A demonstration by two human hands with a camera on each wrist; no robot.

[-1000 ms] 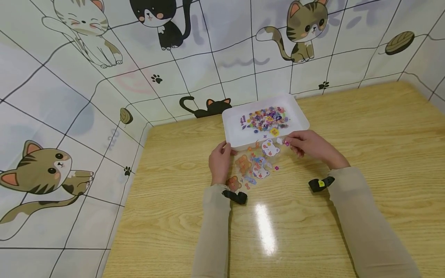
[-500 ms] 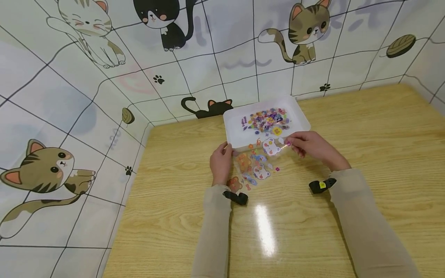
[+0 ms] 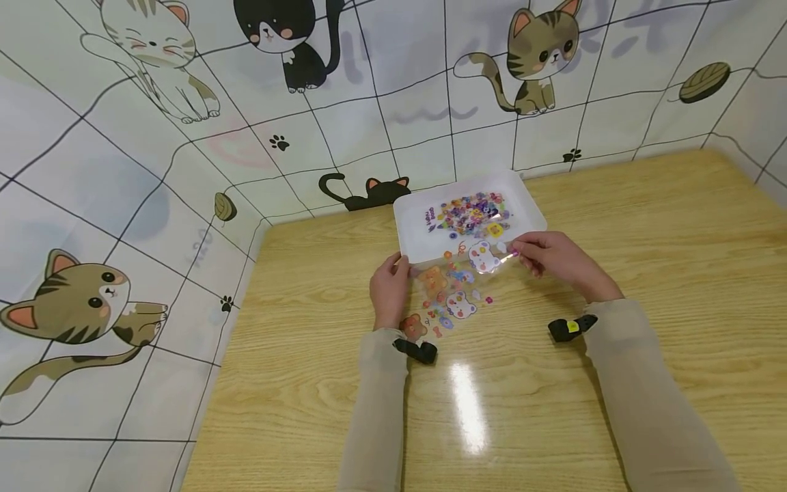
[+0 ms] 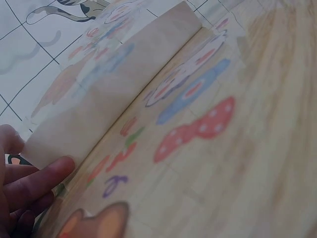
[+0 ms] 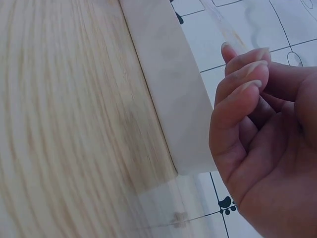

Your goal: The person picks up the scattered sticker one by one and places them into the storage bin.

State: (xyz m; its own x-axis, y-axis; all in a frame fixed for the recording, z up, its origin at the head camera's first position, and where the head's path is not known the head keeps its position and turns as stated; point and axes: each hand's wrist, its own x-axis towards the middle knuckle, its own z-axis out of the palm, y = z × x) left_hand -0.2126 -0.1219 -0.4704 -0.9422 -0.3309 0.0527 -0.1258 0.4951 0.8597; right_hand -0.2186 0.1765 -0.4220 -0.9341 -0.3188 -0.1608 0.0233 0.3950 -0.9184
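Note:
A clear sticker sheet (image 3: 460, 305) printed with bears, bows and flowers slopes up from the table in front of a white tray (image 3: 413, 236). My right hand (image 3: 556, 261) pinches its far right corner between thumb and forefinger, the other fingers curled in, as the right wrist view shows. My left hand (image 3: 389, 290) holds the sheet's left edge at the tray's near left corner. In the left wrist view, a fingertip (image 4: 64, 163) lies against the tray's outer wall, and the lifted film shows above the rim.
Several small colourful beads and charms (image 3: 472, 213) lie in the tray, which stands against the cat-patterned tiled wall (image 3: 418, 130). Wood-grain table (image 3: 320, 383) extends around both forearms. A black wrist camera (image 3: 572, 328) sits on each cuff.
My right hand has moved slightly right, drawing the sheet's far corner with it. The upper bear prints have shifted a little right. The left hand stays at the tray corner.

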